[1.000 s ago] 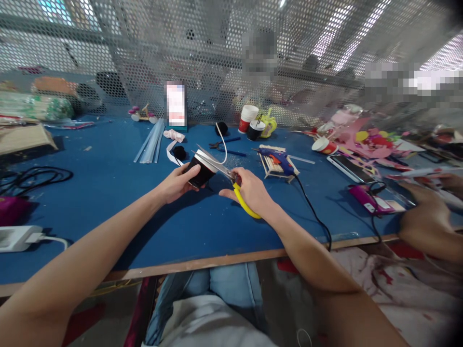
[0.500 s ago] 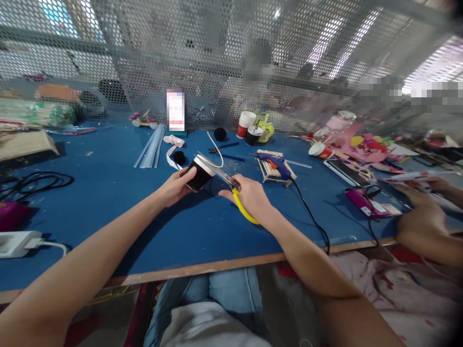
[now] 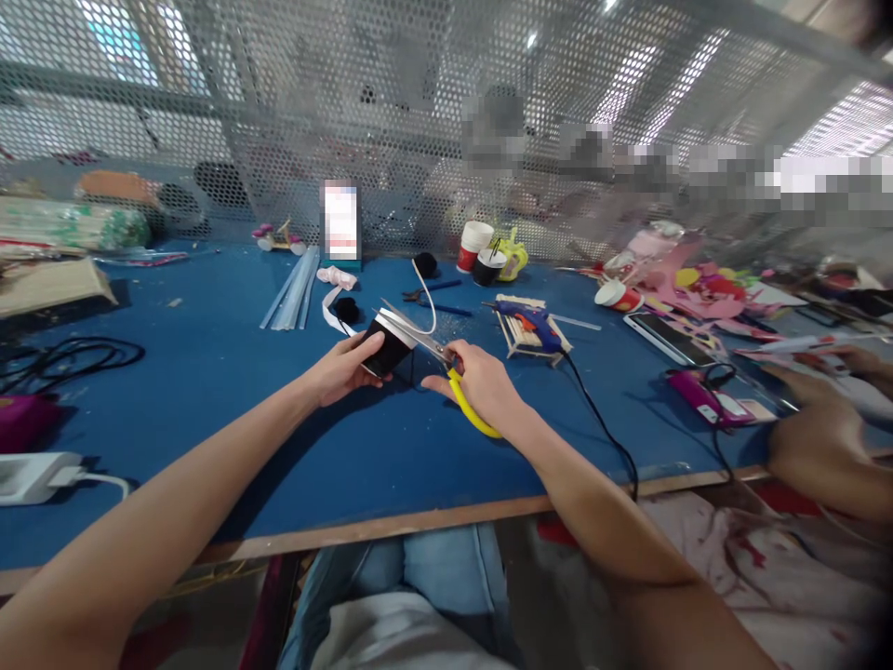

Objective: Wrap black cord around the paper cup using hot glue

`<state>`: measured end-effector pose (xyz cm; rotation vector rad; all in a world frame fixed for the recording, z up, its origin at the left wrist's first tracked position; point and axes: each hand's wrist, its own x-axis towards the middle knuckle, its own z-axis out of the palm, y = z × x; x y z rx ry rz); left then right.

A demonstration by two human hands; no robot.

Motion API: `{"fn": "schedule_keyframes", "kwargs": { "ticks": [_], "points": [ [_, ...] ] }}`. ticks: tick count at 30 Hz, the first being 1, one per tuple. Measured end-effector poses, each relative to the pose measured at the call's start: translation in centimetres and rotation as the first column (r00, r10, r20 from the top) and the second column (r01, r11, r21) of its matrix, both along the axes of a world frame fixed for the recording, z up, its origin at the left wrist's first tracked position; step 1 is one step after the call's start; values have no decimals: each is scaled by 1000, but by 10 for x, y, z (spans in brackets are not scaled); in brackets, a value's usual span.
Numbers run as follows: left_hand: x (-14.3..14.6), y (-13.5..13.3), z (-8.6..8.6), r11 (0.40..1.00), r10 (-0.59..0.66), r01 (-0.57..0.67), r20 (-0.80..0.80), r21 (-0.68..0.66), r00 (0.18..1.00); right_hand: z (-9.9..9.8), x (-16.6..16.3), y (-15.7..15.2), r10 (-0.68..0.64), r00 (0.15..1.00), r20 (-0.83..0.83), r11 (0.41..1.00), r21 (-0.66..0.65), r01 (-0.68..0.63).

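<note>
My left hand point(image 3: 351, 366) is closed around a black paper cup point(image 3: 388, 351) with a white rim, tilted above the blue table. A thin white strip point(image 3: 429, 296) curls up and away from the cup's rim. In my right hand point(image 3: 480, 383) is a pair of scissors point(image 3: 481, 423) with yellow handles. Their metal blades lie along the white rim, one on each side of it as far as I can see. My right thumb sticks out toward the cup. Pliers point(image 3: 443, 307) with blue handles lie just behind the scissors.
A blue glue gun point(image 3: 534, 321) rests on a small stick rack point(image 3: 512, 344), its cord running to the front edge. Behind stand a red and white cup point(image 3: 474, 244) and a phone point(image 3: 341, 223). Clear glue sticks point(image 3: 293, 296) lie left. A co-worker's arm point(image 3: 827, 437) is at right.
The white strip's loose end has swung slightly to the right. The cup sits a touch lower and further right in view; both hands keep their holds.
</note>
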<state>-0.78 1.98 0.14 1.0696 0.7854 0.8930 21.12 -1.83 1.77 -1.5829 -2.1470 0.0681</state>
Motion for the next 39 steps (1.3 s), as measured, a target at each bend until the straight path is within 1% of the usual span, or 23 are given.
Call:
{"fn": "schedule_keyframes", "kwargs": {
  "ticks": [8,11,15,21,25,29,33,36,39],
  "points": [
    [-4,5,-1,996,46,-42,-45,79,998,2,-2,-1,-36,998,52,999,-6,36],
    [-5,8,0,998,55,-54,-21,36,998,3,-3,-2,-45,998,43,999,-1,45],
    [-6,8,2,999,16,-15,0,-45,1000,3,-2,-2,-40,999,20,999,7,39],
    [0,1,4,1000,21,-21,-14,17,1000,-2,-1,1,24,998,-50,999,31,-22],
    [2,0,2,999,14,-13,-27,42,1000,-3,-2,0,14,1000,-22,999,50,-13],
    [-1,1,0,995,35,-30,-60,93,998,2,-4,-2,-20,999,29,1000,10,19],
    [-3,3,0,990,78,-67,-86,126,993,5,-6,-4,-47,998,38,999,-20,48],
    [-4,4,0,988,100,-87,-96,129,990,4,-6,-5,-48,998,33,999,-15,49],
    [-5,4,1,993,60,-51,-79,104,995,2,-5,-5,-42,999,28,999,-11,43]
  ]
}}
